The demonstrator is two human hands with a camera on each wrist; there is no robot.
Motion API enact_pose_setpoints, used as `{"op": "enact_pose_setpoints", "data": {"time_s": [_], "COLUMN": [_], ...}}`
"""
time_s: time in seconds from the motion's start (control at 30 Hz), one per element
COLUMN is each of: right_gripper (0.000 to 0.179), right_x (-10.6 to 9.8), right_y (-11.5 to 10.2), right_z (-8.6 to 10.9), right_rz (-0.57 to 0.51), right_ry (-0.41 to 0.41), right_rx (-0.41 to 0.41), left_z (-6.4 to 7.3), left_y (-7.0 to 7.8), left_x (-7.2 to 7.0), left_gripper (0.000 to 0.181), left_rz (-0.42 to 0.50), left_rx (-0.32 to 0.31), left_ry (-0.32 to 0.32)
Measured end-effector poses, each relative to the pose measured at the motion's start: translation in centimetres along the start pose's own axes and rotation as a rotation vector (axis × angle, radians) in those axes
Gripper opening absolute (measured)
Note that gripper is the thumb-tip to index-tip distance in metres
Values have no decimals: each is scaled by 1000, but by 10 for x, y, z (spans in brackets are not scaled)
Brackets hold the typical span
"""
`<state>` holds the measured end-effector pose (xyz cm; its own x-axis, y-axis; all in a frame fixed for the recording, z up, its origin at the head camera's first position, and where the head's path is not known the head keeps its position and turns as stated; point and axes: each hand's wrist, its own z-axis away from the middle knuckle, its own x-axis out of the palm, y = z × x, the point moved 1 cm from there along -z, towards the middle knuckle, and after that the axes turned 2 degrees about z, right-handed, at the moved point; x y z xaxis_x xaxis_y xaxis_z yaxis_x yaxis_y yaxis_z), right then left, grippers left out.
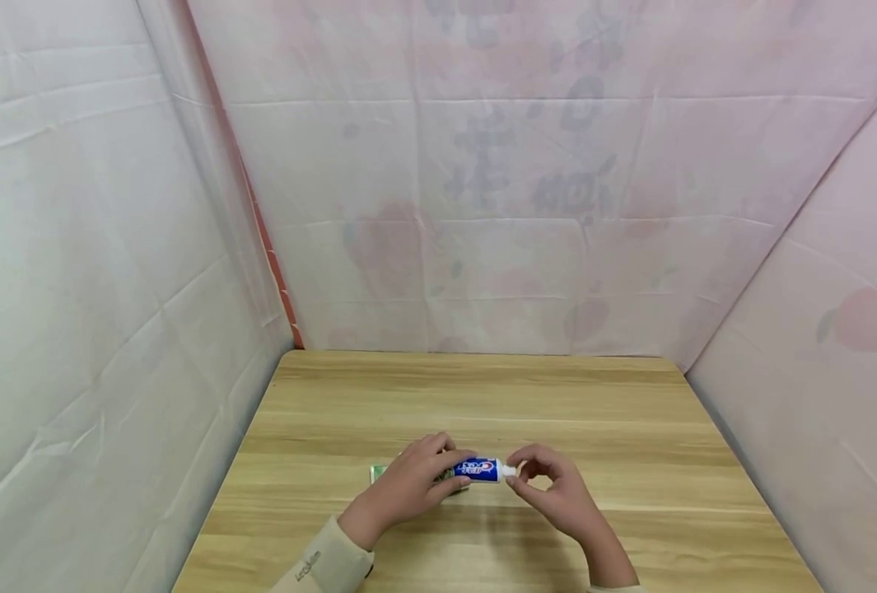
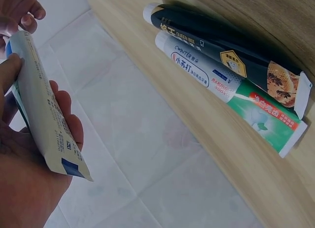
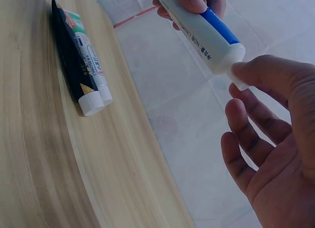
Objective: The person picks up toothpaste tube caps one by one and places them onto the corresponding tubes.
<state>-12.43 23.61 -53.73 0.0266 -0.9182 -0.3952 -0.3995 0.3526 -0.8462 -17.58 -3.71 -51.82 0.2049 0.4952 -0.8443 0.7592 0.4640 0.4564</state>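
A blue and white toothpaste tube (image 1: 478,470) is held by my left hand (image 1: 416,482), its thumb and fingers around the body. The left wrist view shows its pale printed back (image 2: 44,100) and flat crimped end near the palm. My right hand (image 1: 557,490) pinches the white cap (image 3: 239,82) between thumb and index finger, the other fingers spread loosely. On the table lie a black toothpaste tube (image 2: 226,53) and a white and green toothpaste tube (image 2: 236,97), side by side and touching. In the head view my left hand mostly covers these two.
The wooden table (image 1: 468,395) has a light striped grain and rounded far corners. Pale fabric sheets (image 1: 505,272) with faded prints hang behind it and along both sides. A narrow red strip (image 1: 260,222) runs down the back left corner.
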Motion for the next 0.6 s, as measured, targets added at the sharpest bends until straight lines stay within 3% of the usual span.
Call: {"op": "enact_pose_setpoints", "data": {"time_s": [0.37, 0.6], "right_gripper": [7, 8], "right_x": [1, 2], "right_y": [-2, 0], "right_z": [-2, -4], "right_rz": [13, 13], "right_ry": [-20, -45], "right_rx": [103, 106], "left_z": [0, 2], "left_y": [3, 2], "left_x": [-1, 0], "left_gripper": [41, 41], "left_rz": [-2, -5], "left_rx": [-4, -5], "left_ry": [2, 1]}}
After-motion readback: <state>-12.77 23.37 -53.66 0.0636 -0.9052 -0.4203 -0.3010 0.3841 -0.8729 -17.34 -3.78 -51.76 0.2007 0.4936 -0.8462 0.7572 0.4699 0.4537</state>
